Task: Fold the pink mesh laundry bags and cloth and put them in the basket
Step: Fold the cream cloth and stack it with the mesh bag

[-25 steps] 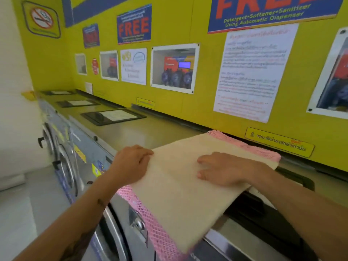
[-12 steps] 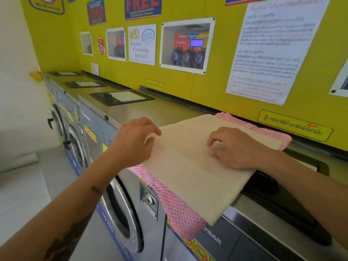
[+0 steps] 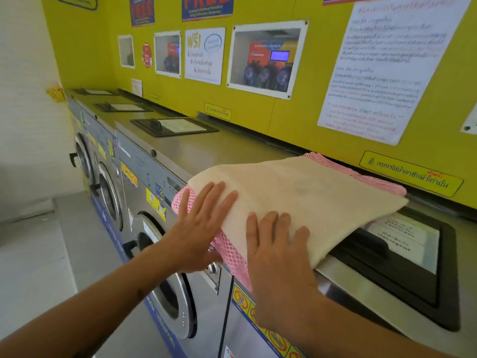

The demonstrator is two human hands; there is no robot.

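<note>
A folded cream cloth [image 3: 304,192] lies on top of a pink mesh laundry bag [image 3: 232,257], both on the steel top of a washing machine [image 3: 232,153]. The bag's pink edge shows at the back right and hangs over the machine's front. My left hand [image 3: 198,223] lies flat with spread fingers on the near left corner of the pile, over cloth and mesh. My right hand [image 3: 276,257] presses flat on the cloth's near edge. No basket is in view.
A row of front-loading washers [image 3: 108,192] runs away to the left under a yellow wall [image 3: 291,120] with posters. Black detergent lids [image 3: 402,257] are set into the machine tops, one right beside the pile. Grey floor lies at the lower left.
Both hands have slid toward the near edge of the pile. The near part of the cloth, which hung over the front, now looks folded shorter.
</note>
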